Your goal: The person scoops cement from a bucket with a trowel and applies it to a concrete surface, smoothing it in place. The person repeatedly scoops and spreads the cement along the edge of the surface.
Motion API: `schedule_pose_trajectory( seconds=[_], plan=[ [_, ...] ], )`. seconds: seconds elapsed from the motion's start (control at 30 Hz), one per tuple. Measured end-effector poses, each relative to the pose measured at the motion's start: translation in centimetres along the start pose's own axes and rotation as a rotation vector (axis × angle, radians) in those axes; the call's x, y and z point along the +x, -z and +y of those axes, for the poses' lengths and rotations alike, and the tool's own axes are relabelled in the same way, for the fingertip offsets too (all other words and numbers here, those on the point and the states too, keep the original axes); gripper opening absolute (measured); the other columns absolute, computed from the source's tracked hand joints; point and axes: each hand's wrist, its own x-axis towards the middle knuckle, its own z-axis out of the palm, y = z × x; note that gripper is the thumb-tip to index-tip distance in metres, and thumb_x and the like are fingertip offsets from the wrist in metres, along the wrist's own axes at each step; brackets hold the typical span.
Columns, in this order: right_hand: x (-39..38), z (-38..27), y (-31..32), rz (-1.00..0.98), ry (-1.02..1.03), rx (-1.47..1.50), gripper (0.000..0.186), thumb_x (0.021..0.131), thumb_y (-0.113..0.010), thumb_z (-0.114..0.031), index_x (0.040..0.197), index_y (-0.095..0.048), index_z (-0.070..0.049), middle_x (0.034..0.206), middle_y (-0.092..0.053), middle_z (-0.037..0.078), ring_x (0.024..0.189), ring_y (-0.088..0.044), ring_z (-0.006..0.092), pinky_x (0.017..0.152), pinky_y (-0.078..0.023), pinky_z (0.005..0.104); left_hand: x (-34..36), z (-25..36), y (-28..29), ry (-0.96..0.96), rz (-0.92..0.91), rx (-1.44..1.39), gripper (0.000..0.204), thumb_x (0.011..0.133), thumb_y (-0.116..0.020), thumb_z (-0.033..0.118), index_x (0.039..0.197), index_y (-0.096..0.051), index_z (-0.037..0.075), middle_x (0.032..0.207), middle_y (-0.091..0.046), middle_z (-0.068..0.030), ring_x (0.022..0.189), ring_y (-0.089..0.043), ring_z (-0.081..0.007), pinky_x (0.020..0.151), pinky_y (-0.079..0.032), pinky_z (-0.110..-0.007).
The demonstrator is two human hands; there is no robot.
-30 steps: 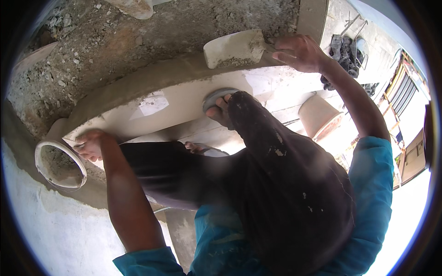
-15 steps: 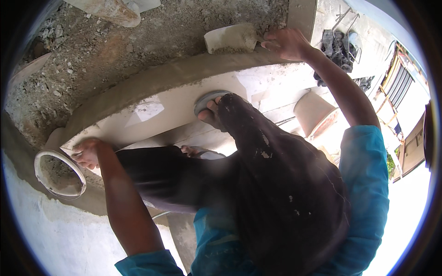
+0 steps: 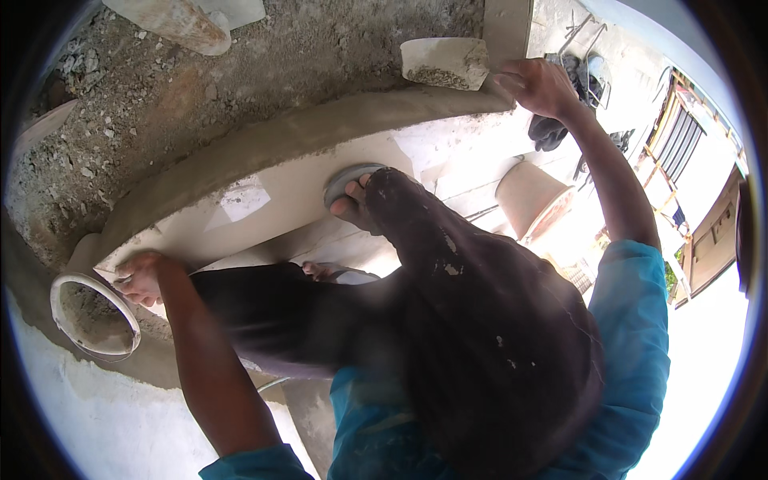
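Note:
A plastering trowel [image 3: 442,58] with a pale flat blade, crusted with mortar along its lower edge, is in my right hand [image 3: 544,86] at the upper right. Its handle is mostly hidden by the fingers. Under the blade runs a curved strip of smooth, damp mortar [image 3: 280,138]. A long pale board [image 3: 308,178] stands along the near side of that strip. At its left end my left hand [image 3: 142,276] has its fingers closed around the corner. My sandalled foot rests against the board's middle.
A white-rimmed pipe end [image 3: 96,316] opens beside my left hand. Rubble and dry mortar [image 3: 120,104] cover the surface beyond the strip. A mortar-caked tool [image 3: 180,22] lies at the top left. A bucket [image 3: 532,196] and a wheelbarrow [image 3: 588,72] stand on the right.
My right hand has moved right along the mortar strip with the trowel, whose blade has turned. My left hand keeps its hold on the board's end. The whole view has shifted slightly.

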Motion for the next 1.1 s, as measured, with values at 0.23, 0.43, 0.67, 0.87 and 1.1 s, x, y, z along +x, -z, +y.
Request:
schedule_pose_trajectory(
  seconds=[0.23, 0.43, 0.67, 0.87, 1.1],
  plan=[
    [-0.3, 0.2, -0.1, -0.105, -0.144, -0.177, 0.037, 0.091, -0.059, -0.044, 0.119, -0.074, -0.023, 0.095, -0.075, 0.012, 0.09, -0.072, 0.0318, 0.083, -0.057, 0.0442, 0.4, -0.1, 0.0, 0.015, -0.016, 0.017, 0.061, 0.103, -0.035, 0.058, 0.149, -0.048, 0.02, 0.154, -0.042, -0.0104, 0.14, -0.038, -0.034, 0.11, -0.038, -0.054],
    [-0.2, -1.4, -1.4, -0.104, -0.133, -0.156, 0.032, 0.094, -0.059, -0.041, 0.113, -0.076, -0.02, 0.091, -0.076, 0.012, 0.088, -0.073, 0.0327, 0.087, -0.057, 0.0433, 0.8, -0.3, -0.2, 0.025, -0.011, 0.037, 0.062, 0.103, -0.033, 0.058, 0.149, -0.047, 0.019, 0.155, -0.041, -0.0113, 0.14, -0.038, -0.035, 0.111, -0.036, -0.053],
    [-0.7, -3.8, 0.0, -0.126, -0.041, -0.079, 0.033, 0.094, -0.06, -0.041, 0.109, -0.075, -0.016, 0.09, -0.074, 0.014, 0.087, -0.072, 0.035, 0.088, -0.056, 0.0456, 0.8, -0.2, 0.4, -0.011, -0.008, 0.031, 0.061, 0.104, -0.032, 0.056, 0.15, -0.046, 0.018, 0.156, -0.04, -0.0115, 0.141, -0.037, -0.0343, 0.111, -0.036, -0.053],
    [-1.9, -5.7, 2.5, -0.113, 0.044, -0.023, 0.03, 0.094, -0.061, -0.037, 0.099, -0.074, -0.01, 0.087, -0.073, 0.015, 0.084, -0.071, 0.0349, 0.083, -0.056, 0.0452, -0.4, 0.7, 0.8, 0.021, -0.04, 0.006, 0.06, 0.104, -0.034, 0.055, 0.15, -0.047, 0.019, 0.156, -0.041, -0.0105, 0.141, -0.038, -0.0336, 0.112, -0.035, -0.051],
    [3.0, -15.0, 5.9, -0.334, 0.28, 0.461, 0.035, 0.091, -0.06, -0.034, 0.098, -0.07, -0.001, 0.078, -0.066, 0.018, 0.07, -0.065, 0.0304, 0.068, -0.049, 0.0432, 0.1, -0.1, 1.3, -0.007, 0.019, 0.05, 0.062, 0.104, -0.034, 0.056, 0.15, -0.047, 0.018, 0.155, -0.044, -0.0092, 0.142, -0.038, -0.0318, 0.113, -0.032, -0.052]
  ],
)
